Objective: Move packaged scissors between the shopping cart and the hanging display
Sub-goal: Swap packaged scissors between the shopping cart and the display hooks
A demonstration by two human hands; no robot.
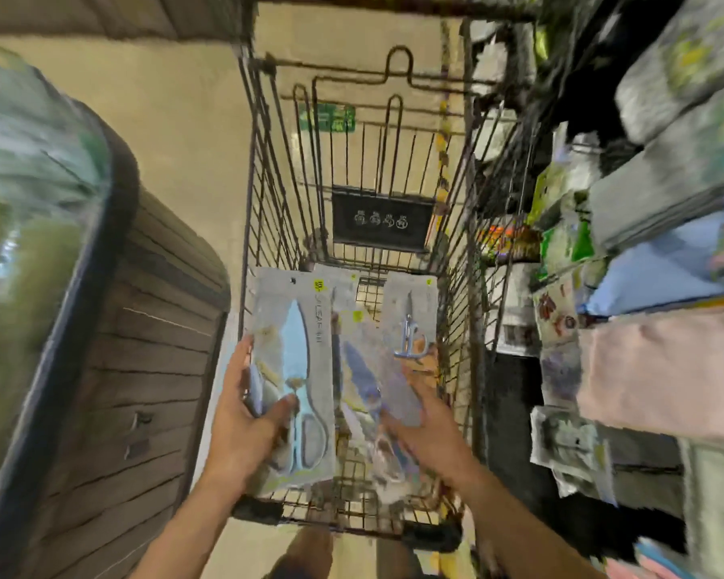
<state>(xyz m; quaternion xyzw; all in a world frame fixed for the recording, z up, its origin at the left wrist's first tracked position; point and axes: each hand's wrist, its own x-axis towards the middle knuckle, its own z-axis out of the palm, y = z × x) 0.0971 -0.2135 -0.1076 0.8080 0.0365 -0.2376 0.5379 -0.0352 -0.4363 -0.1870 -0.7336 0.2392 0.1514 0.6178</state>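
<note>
Left hand [247, 415] grips blue scissors pack [295, 369]; right pack seemingly blurred.

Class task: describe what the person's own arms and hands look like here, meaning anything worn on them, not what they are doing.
Both forearms are bare, with no sleeves in view. The left hand and right hand wear no gloves. No watch, bracelet or ring can be made out, though the picture is blurred.
</note>
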